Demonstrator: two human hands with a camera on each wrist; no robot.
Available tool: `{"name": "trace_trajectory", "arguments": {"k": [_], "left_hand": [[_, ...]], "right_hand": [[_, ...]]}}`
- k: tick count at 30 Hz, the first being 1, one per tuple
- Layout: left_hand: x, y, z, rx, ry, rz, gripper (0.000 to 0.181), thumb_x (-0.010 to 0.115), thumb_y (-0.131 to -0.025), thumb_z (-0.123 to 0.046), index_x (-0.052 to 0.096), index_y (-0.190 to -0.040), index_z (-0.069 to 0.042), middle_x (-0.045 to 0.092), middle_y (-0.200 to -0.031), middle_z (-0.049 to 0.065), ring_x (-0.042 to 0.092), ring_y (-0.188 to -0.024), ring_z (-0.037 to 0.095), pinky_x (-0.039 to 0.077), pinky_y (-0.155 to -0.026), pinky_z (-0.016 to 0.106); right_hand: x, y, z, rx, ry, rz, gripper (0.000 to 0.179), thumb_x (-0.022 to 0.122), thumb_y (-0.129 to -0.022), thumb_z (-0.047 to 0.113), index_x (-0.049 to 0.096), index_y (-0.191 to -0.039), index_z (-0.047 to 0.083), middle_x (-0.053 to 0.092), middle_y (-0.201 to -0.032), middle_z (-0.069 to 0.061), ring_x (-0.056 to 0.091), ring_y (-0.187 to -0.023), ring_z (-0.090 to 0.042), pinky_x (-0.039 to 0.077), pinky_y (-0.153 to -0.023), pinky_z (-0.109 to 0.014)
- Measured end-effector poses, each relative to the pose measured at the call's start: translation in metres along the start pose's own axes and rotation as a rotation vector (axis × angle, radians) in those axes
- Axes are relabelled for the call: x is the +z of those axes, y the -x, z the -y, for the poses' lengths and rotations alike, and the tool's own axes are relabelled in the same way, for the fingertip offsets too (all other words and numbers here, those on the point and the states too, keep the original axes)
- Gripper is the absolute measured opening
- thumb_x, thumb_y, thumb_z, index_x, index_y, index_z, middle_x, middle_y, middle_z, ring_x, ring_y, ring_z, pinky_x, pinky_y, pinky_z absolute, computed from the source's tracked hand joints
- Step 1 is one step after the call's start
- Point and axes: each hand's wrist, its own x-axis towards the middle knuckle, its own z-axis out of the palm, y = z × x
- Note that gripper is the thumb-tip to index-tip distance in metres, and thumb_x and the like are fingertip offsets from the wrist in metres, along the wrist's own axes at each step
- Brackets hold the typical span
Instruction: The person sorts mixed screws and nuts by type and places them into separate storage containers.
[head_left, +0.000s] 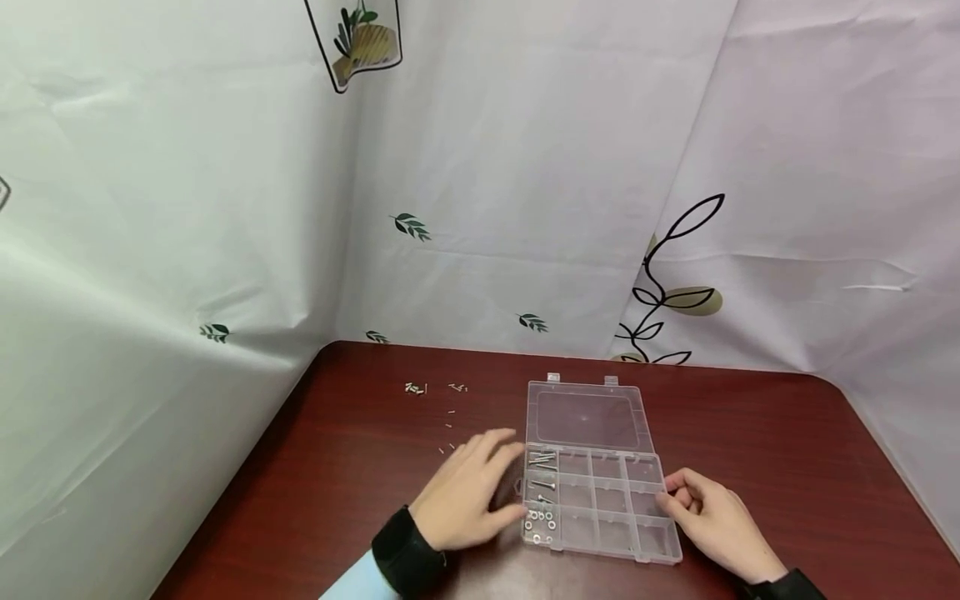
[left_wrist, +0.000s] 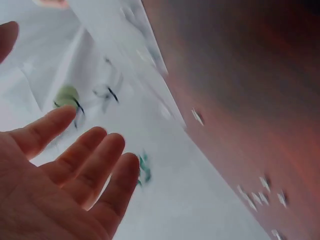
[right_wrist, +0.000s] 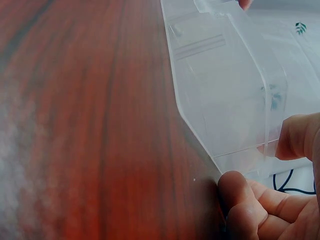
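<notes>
A clear plastic compartment box point(head_left: 613, 529) lies on the dark red table with its lid point(head_left: 588, 417) folded back. Long screws point(head_left: 542, 458), more screws in the middle, and nuts or washers point(head_left: 542, 517) fill its left column. My left hand point(head_left: 468, 492) hovers at the box's left side, fingers spread and loosely bent. Nothing is held in its palm in the left wrist view. At the right side, my right hand point(head_left: 720, 517) grips the box edge between thumb and curled fingers point(right_wrist: 235, 187). The left thumb tip is close to the box; whether it touches I cannot tell.
Small screws lie in a pile point(head_left: 414, 388) and a looser group point(head_left: 457, 387) at the back left of the table point(head_left: 787, 450). A few single pieces lie nearer the left hand. A white patterned cloth point(head_left: 525, 167) hangs behind the table.
</notes>
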Motion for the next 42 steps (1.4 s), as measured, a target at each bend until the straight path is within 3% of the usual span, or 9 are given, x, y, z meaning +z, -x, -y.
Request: {"name": "trace_trajectory", "arguments": {"k": [9,15,21,29,35,42], "left_hand": [[0.000,0.004,0.059,-0.149,-0.042,-0.048,0.048,0.081,-0.088,-0.029,0.065,-0.130,-0.012,0.062,-0.126,0.004,0.061,-0.112,0.022,0.053,-0.098,0.040],[0.009,0.012,0.081,-0.160,-0.078,-0.039,0.028,0.081,-0.086,-0.014,0.071,-0.113,-0.011,0.063,-0.106,0.003,0.060,-0.094,0.020,0.054,-0.085,0.035],[0.014,0.012,0.089,-0.117,-0.133,-0.016,0.019,0.082,-0.084,-0.008,0.075,-0.100,-0.013,0.065,-0.095,0.002,0.065,-0.086,0.020,0.057,-0.079,0.033],[0.011,0.006,0.090,-0.094,-0.205,-0.014,0.011,0.084,-0.083,-0.008,0.081,-0.089,-0.017,0.065,-0.087,-0.002,0.069,-0.077,0.014,0.059,-0.072,0.030],[0.012,0.004,0.091,-0.067,-0.242,-0.028,0.015,0.083,-0.082,-0.006,0.079,-0.078,-0.020,0.066,-0.080,-0.004,0.068,-0.073,0.014,0.058,-0.067,0.029],[0.017,-0.001,0.094,-0.037,-0.257,-0.027,0.019,0.079,-0.083,-0.003,0.076,-0.077,-0.021,0.064,-0.077,-0.004,0.066,-0.071,0.013,0.056,-0.065,0.028]], "right_hand": [[0.002,0.002,-0.003,-0.007,0.002,-0.024,0.012,0.077,-0.092,0.025,0.066,-0.093,0.018,0.052,-0.070,0.014,0.042,-0.055,0.001,0.034,-0.058,-0.021],[0.004,0.005,-0.004,-0.009,0.008,-0.031,0.012,0.077,-0.091,0.025,0.066,-0.092,0.020,0.050,-0.069,0.015,0.041,-0.054,0.002,0.033,-0.058,-0.021],[0.005,0.006,-0.004,-0.024,0.011,-0.047,0.012,0.077,-0.091,0.023,0.066,-0.092,0.021,0.050,-0.069,0.016,0.041,-0.054,0.002,0.033,-0.057,-0.021],[0.005,0.002,-0.003,-0.030,0.008,-0.040,0.012,0.077,-0.091,0.023,0.066,-0.092,0.020,0.051,-0.070,0.016,0.042,-0.055,0.002,0.034,-0.058,-0.021],[0.005,0.000,-0.003,-0.039,0.009,-0.046,0.012,0.078,-0.090,0.023,0.066,-0.092,0.020,0.051,-0.069,0.017,0.042,-0.054,0.003,0.033,-0.057,-0.021],[0.004,-0.001,-0.002,-0.032,0.017,-0.039,0.012,0.078,-0.091,0.023,0.066,-0.092,0.020,0.052,-0.069,0.016,0.043,-0.055,0.002,0.034,-0.057,-0.021]]}}
